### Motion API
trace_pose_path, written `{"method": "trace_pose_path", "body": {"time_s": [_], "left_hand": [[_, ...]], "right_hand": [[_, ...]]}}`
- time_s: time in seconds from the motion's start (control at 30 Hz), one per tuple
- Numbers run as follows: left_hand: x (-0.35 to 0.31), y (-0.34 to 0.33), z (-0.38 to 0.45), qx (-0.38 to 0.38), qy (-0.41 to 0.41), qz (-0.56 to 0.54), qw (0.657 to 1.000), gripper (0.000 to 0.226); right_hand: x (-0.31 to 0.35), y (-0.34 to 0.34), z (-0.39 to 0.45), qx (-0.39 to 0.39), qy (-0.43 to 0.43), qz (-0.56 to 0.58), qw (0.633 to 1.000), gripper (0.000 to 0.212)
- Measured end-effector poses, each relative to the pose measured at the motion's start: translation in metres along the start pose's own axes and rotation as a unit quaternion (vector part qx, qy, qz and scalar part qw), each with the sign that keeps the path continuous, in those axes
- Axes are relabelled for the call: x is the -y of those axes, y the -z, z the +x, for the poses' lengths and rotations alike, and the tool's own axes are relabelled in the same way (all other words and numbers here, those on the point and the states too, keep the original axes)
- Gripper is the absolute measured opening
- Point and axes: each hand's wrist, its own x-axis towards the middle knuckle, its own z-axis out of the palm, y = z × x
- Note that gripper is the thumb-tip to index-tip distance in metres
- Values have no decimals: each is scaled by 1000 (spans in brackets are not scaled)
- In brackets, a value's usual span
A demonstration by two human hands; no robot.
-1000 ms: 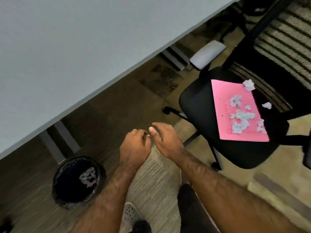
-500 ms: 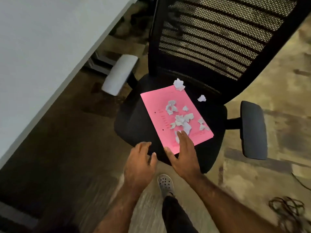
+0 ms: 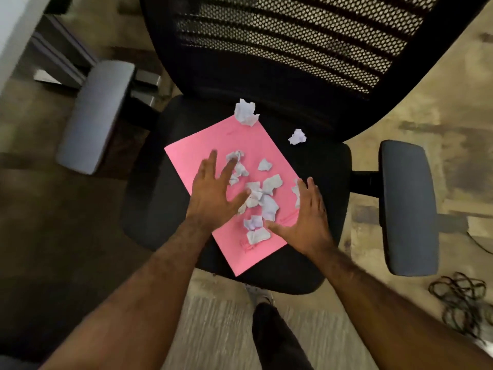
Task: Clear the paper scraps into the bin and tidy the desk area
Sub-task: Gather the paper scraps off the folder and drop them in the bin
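Left hand [image 3: 213,194]: we have it spread flat, fingers apart, over the left part of the pink sheet; its fingertips reach the nearest scraps and it grips nothing.
Right hand [image 3: 306,222]: we hold it open too, palm turned inward at the sheet's right edge, thumb lying beside the lower scraps; nothing is clamped in it.
Hands together: they stand apart, one on each side of the main heap of scraps.
Pink sheet [image 3: 202,145]: it lies flat and askew on the seat, one corner pointing toward us and hanging near the front edge.
Paper scraps [image 3: 262,196]: we see a loose cluster of crumpled white bits in the middle of the sheet, between our hands.
Large crumpled scrap [image 3: 246,112]: it sits at the sheet's far corner, partly on the pink, partly on the seat.
Small crumpled scrap [image 3: 297,137]: it lies on the bare seat, just off the sheet's right edge.
Office chair seat [image 3: 325,166]: black, carrying the sheet, with a mesh backrest [image 3: 293,44] behind.
Armrests: a grey one [image 3: 96,116] to our left, a dark one [image 3: 408,206] to our right.
Floor: a tangle of dark cable [image 3: 458,297] lies at the lower right.
Tabletop [image 3: 13,25]: only a pale corner shows at the upper left.
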Motion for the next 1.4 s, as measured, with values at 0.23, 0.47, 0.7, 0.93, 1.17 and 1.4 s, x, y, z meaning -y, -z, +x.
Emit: {"method": "trace_pose_path", "body": {"time_s": [0.23,0.47,0.7,0.93,1.17,1.4], "left_hand": [[-2,-21,62,97,-126,174,972,59],[13,-20,44,23,-97,100,990,39],[24,-27,10,-69,-73,47,994,38],[12,-41,-1,-88,-95,80,988,43],[-22,-50,-22,-91,-84,30,992,73],[-28,-73,-39,-51,-133,128,981,47]], "right_hand": [[26,-21,29,16,115,-61,991,119],[39,-33,60,15,181,-116,976,103],[45,-33,86,-5,275,-186,943,47],[42,-29,103,-44,279,-180,942,31],[44,-32,108,-55,241,-192,950,39],[48,-33,110,-67,261,-217,938,39]]}}
